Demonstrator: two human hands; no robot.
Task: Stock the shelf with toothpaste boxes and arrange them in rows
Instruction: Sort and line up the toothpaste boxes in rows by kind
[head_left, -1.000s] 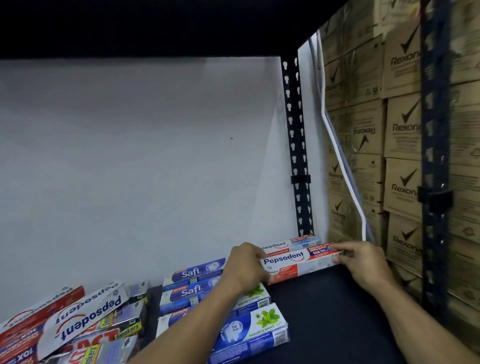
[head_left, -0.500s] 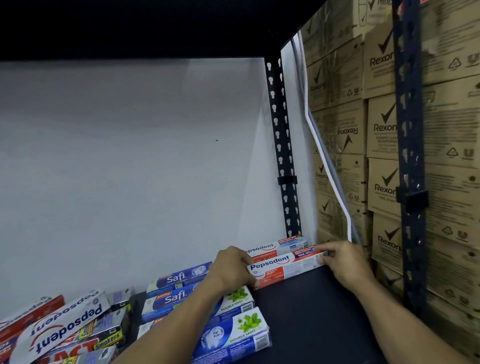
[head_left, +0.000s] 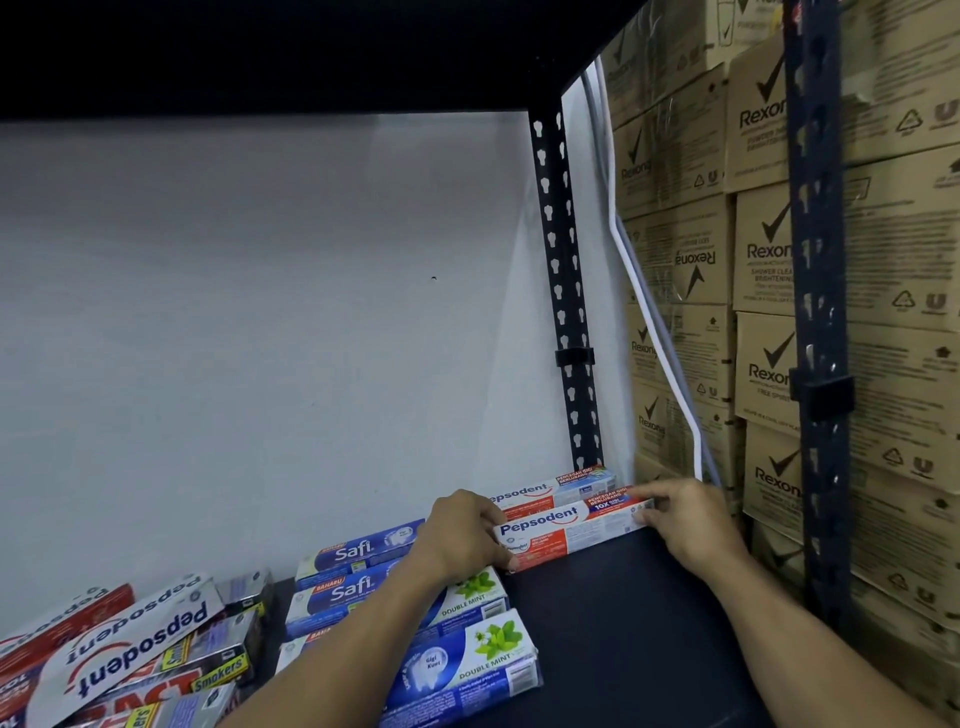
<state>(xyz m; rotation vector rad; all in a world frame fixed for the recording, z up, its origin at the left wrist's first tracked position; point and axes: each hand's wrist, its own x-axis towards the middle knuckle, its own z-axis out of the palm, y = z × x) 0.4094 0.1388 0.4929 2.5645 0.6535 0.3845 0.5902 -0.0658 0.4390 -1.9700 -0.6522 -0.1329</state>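
A red and white Pepsodent box (head_left: 566, 526) lies lengthwise on the dark shelf (head_left: 623, 623), near the right rear post. My left hand (head_left: 462, 535) grips its left end and my right hand (head_left: 685, 522) holds its right end. Behind it, against the wall, lies a second Pepsodent box (head_left: 550, 486). To the left are blue Safi boxes (head_left: 358, 551) in rows, partly hidden by my left forearm. A blue Double Mint box (head_left: 467, 665) lies nearest the front.
A loose heap of Pepsodent and Smokers boxes (head_left: 130, 644) fills the shelf's left end. A slotted dark post (head_left: 563, 312) stands at the rear right. Stacked Rexona cartons (head_left: 769, 364) sit beyond another post (head_left: 815, 312). An upper shelf overhangs.
Both hands stay on the same Pepsodent box. The view has shifted, so everything sits further left in the frame; the box looks a little closer to the one behind it.
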